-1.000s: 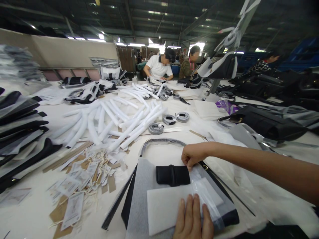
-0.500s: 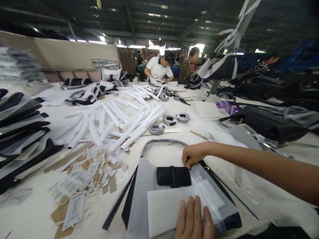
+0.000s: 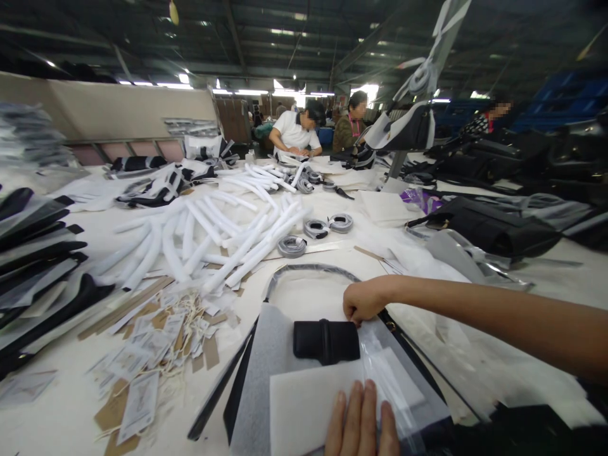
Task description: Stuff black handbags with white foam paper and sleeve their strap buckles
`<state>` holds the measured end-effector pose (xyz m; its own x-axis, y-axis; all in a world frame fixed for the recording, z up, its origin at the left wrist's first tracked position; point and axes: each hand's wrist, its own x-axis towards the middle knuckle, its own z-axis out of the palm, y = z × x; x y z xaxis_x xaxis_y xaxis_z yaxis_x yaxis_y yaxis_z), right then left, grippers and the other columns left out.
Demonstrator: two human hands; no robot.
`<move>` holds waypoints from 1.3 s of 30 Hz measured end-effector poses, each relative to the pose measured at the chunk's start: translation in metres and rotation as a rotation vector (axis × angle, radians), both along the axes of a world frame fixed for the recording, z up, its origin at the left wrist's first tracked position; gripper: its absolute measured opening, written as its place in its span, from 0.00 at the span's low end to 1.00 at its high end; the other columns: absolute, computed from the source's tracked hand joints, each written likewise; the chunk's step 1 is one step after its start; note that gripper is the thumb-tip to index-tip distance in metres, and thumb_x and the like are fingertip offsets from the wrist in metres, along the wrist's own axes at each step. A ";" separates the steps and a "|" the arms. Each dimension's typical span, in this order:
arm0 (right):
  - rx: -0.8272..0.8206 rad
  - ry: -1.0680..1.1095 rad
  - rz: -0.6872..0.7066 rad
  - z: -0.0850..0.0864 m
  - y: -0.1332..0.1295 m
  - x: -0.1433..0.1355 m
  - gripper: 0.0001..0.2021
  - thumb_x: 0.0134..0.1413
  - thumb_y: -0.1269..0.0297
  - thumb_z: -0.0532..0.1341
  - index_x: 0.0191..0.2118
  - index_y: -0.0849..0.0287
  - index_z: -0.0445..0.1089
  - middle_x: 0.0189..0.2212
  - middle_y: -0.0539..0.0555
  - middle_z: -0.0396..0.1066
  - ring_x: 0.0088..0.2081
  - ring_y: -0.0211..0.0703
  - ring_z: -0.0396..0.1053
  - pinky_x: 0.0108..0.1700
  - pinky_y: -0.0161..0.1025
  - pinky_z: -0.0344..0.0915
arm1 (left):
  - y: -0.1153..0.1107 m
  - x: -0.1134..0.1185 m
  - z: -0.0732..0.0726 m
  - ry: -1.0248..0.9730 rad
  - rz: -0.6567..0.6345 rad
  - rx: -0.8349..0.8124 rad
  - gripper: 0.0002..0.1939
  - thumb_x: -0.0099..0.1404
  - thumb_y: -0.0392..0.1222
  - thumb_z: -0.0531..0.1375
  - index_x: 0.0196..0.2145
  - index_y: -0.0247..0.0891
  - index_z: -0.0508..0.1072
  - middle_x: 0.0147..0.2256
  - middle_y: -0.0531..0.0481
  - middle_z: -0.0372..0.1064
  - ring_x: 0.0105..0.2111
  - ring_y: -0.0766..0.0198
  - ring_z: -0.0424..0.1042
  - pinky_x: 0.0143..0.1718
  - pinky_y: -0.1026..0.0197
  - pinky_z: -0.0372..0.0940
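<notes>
Strip lights glow beneath a dark, beamed ceiling; a beige partition stands at the left, beyond the white worktop.

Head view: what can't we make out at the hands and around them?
All in the head view:
Right hand: curled fingers hide whether it pinches anything.
Left hand: wrist cut off by the bottom edge.
White pad: covers what lies directly beneath.
Tags: print too small and blurred.

Bright glare beneath dim roof
</notes>
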<state>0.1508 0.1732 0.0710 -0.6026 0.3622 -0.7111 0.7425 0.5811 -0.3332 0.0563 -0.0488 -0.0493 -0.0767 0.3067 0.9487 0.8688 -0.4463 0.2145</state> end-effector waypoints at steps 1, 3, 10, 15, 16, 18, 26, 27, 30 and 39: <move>0.037 -0.004 0.007 0.002 -0.004 -0.002 0.08 0.47 0.69 0.65 0.34 0.58 0.81 0.25 0.48 0.76 0.28 0.37 0.68 0.30 0.32 0.58 | -0.001 -0.001 0.000 0.002 0.000 0.001 0.18 0.73 0.30 0.49 0.32 0.39 0.76 0.37 0.48 0.81 0.45 0.63 0.78 0.64 0.54 0.60; 0.109 -0.009 0.027 0.005 -0.012 -0.006 0.10 0.43 0.71 0.65 0.34 0.57 0.82 0.24 0.50 0.75 0.27 0.38 0.66 0.29 0.34 0.57 | -0.004 -0.005 -0.002 0.052 -0.008 -0.009 0.15 0.73 0.32 0.52 0.33 0.40 0.75 0.37 0.48 0.81 0.46 0.62 0.78 0.65 0.53 0.59; 0.248 0.026 0.028 0.011 -0.034 -0.011 0.12 0.41 0.78 0.62 0.33 0.62 0.80 0.30 0.58 0.78 0.33 0.47 0.72 0.34 0.38 0.58 | -0.009 -0.010 -0.005 0.109 -0.038 0.002 0.11 0.72 0.35 0.55 0.34 0.40 0.76 0.39 0.49 0.81 0.45 0.61 0.79 0.66 0.51 0.56; 0.119 0.089 -0.054 0.023 -0.033 0.009 0.17 0.58 0.71 0.55 0.47 0.61 0.77 0.38 0.56 0.80 0.39 0.43 0.75 0.41 0.35 0.64 | -0.006 -0.007 0.003 -0.005 -0.046 0.018 0.19 0.74 0.31 0.49 0.32 0.40 0.77 0.38 0.49 0.81 0.42 0.63 0.80 0.64 0.55 0.59; 0.082 0.095 -0.063 0.026 -0.033 0.014 0.18 0.60 0.68 0.54 0.52 0.61 0.75 0.40 0.56 0.80 0.41 0.43 0.76 0.43 0.35 0.65 | -0.007 -0.008 0.004 0.008 -0.055 0.009 0.19 0.74 0.31 0.49 0.32 0.40 0.77 0.38 0.49 0.81 0.43 0.63 0.79 0.64 0.55 0.58; 0.010 0.099 -0.067 0.028 -0.036 0.021 0.24 0.60 0.61 0.58 0.60 0.60 0.69 0.45 0.57 0.78 0.45 0.46 0.75 0.46 0.36 0.65 | -0.008 -0.010 0.007 0.031 -0.070 -0.009 0.19 0.74 0.32 0.49 0.33 0.40 0.78 0.39 0.49 0.80 0.44 0.63 0.79 0.65 0.55 0.57; -0.139 0.050 -0.293 0.014 -0.040 0.021 0.50 0.33 0.49 0.75 0.65 0.59 0.62 0.49 0.58 0.73 0.47 0.53 0.72 0.47 0.40 0.65 | -0.013 -0.014 0.011 0.035 -0.099 -0.051 0.21 0.74 0.32 0.46 0.36 0.39 0.79 0.43 0.49 0.80 0.49 0.63 0.76 0.66 0.55 0.56; -0.157 0.048 -0.297 0.013 -0.038 0.020 0.49 0.33 0.50 0.75 0.64 0.59 0.62 0.47 0.57 0.74 0.47 0.53 0.72 0.46 0.40 0.65 | -0.014 -0.015 0.011 0.037 -0.106 -0.057 0.22 0.74 0.31 0.46 0.36 0.39 0.79 0.44 0.49 0.79 0.50 0.62 0.76 0.66 0.55 0.56; -0.219 0.056 -0.298 0.010 -0.034 0.018 0.47 0.35 0.52 0.75 0.63 0.59 0.62 0.44 0.56 0.75 0.46 0.50 0.72 0.45 0.39 0.66 | -0.016 -0.017 0.010 0.065 -0.130 -0.086 0.22 0.74 0.31 0.46 0.38 0.39 0.79 0.45 0.48 0.79 0.51 0.62 0.75 0.67 0.55 0.55; -0.295 0.130 -0.316 0.002 -0.040 0.017 0.39 0.41 0.55 0.71 0.61 0.62 0.64 0.39 0.54 0.76 0.38 0.45 0.73 0.36 0.35 0.67 | -0.017 -0.022 0.011 0.095 -0.134 -0.111 0.21 0.74 0.31 0.45 0.41 0.37 0.79 0.46 0.48 0.78 0.53 0.62 0.74 0.68 0.55 0.52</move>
<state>0.1674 0.1335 0.0727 -0.5857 0.3362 -0.7375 0.8096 0.1989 -0.5523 0.0343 -0.0658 -0.0387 0.0598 0.4117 0.9093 0.8222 -0.5369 0.1890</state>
